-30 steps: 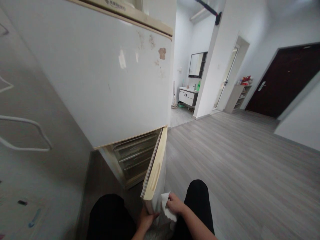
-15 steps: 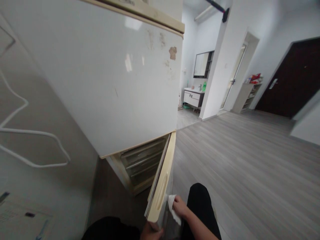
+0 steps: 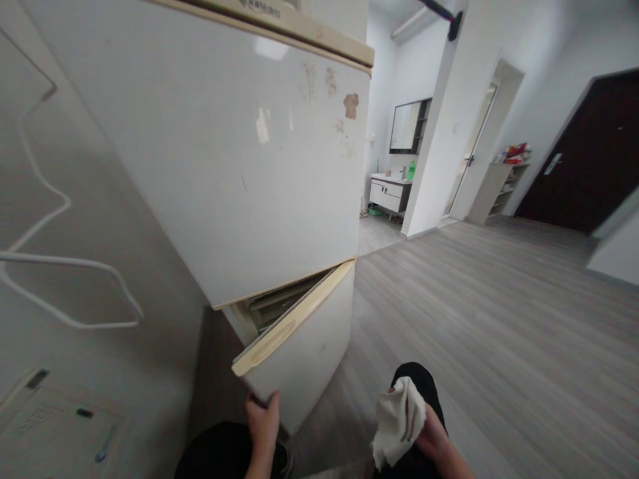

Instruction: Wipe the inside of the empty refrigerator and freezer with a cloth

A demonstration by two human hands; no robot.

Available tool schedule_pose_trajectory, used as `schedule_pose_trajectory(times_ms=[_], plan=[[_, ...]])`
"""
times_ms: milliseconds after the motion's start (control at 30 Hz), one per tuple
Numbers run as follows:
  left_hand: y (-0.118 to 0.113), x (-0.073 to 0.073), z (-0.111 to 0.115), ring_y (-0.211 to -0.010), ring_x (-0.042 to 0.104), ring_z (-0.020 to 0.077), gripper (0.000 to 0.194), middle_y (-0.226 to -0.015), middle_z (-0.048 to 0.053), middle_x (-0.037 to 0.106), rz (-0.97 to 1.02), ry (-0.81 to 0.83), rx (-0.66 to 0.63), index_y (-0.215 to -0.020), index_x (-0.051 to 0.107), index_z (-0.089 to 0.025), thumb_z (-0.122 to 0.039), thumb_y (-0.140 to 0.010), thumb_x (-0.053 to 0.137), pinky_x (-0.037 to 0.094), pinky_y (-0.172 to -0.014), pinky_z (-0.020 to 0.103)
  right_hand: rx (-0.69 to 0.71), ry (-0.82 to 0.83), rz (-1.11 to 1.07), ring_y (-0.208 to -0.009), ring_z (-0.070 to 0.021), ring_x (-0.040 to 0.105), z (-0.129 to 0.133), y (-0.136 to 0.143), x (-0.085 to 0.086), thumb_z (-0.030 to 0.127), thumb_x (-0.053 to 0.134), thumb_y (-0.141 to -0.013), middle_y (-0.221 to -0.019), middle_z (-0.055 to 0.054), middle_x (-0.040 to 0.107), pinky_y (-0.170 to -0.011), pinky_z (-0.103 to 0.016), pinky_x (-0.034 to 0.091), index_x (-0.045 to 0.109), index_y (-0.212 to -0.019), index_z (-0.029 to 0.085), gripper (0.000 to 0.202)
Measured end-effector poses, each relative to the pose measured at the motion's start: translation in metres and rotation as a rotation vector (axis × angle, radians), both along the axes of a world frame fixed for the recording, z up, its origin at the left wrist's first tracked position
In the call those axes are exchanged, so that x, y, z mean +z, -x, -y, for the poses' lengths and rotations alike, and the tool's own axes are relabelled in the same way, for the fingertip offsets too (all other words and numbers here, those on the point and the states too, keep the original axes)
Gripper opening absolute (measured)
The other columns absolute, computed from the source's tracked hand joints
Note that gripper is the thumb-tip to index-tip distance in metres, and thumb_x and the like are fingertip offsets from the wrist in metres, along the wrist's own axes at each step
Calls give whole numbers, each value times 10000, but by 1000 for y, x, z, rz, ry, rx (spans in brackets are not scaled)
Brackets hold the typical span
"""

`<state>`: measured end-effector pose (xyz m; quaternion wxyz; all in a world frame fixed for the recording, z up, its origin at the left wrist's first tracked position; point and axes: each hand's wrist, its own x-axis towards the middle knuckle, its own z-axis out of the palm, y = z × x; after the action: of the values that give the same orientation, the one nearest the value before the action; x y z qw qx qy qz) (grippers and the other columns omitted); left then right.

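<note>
Left hand (image 3: 263,420): gripping lower door (image 3: 307,359) by free edge
Right hand (image 3: 432,427): clutching cloth (image 3: 398,426), apart from door
Lower door: ajar, below upper door (image 3: 239,166)
Progress: seems partway; lower unshut, upper stained

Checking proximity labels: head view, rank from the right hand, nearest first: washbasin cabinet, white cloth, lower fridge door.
1. White cloth: in the right hand.
2. Lower fridge door: ahead, to the hand's left.
3. Washbasin cabinet: ahead, far background.
</note>
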<state>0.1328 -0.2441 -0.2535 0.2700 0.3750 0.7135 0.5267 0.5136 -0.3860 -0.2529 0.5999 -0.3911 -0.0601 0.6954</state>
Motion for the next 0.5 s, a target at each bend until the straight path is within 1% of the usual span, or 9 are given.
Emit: schedule_pose_trajectory(times_ms=[67, 133, 167, 233, 333, 433, 500], plan=[[15, 26, -25, -1095, 679, 405, 693, -1112, 152, 668, 28, -93, 21, -1170, 535, -199, -533, -603, 753, 544, -986, 576, -7, 31, -55, -922, -281, 744, 8, -18, 2, 491, 897, -562, -886, -74, 797, -937, -374, 553, 816, -858, 208, 417], [29, 52, -52, -1238, 615, 366, 738, -1282, 162, 622, 39, -199, 40, -1246, 517, -197, -560, -644, 741, 492, -1083, 527, 4, 88, -94, -863, -292, 740, 11, -27, 6, 482, 903, -512, -835, -78, 792, -882, -378, 569, 809, -778, 223, 384], [35, 63, -64, -1270, 598, 344, 715, -1314, 152, 612, 48, -247, 38, -1262, 514, -198, -563, -679, 709, 472, -1111, 503, 19, 113, -101, -836, -293, 737, 10, -28, 9, 467, 902, -500, -826, -81, 792, -864, -378, 575, 806, -755, 223, 366], [45, 81, -89, -1226, 623, 321, 617, -1243, 130, 651, 77, -300, 14, -1217, 542, -187, -541, -727, 666, 481, -1102, 489, 65, 133, -106, -819, -287, 733, 7, -28, 14, 440, 894, -506, -844, -90, 796, -864, -374, 581, 809, -756, 208, 351], [51, 96, -119, -1174, 642, 300, 495, -1168, 110, 671, 101, -333, 16, -1169, 559, -183, -453, -763, 648, 486, -1091, 498, 130, 110, -116, -853, -272, 738, 1, -25, 19, 441, 867, -575, -898, -102, 802, -904, -362, 576, 820, -824, 175, 367], [50, 103, -141, -1114, 655, 276, 429, -1093, 90, 675, 100, -353, 13, -1139, 558, -183, -390, -774, 648, 500, -1069, 481, 165, 59, -111, -914, -277, 740, -3, -23, 20, 498, 807, -674, -966, -106, 803, -960, -378, 559, 823, -960, 164, 440], [50, 105, -153, -1074, 658, 259, 400, -1054, 75, 667, 82, -363, 11, -1119, 548, -188, -372, -778, 647, 508, -1054, 466, 185, 41, -75, -967, -285, 737, -5, -21, 20, 524, 760, -720, -1012, -103, 801, -1005, -388, 543, 818, -990, 181, 440]])
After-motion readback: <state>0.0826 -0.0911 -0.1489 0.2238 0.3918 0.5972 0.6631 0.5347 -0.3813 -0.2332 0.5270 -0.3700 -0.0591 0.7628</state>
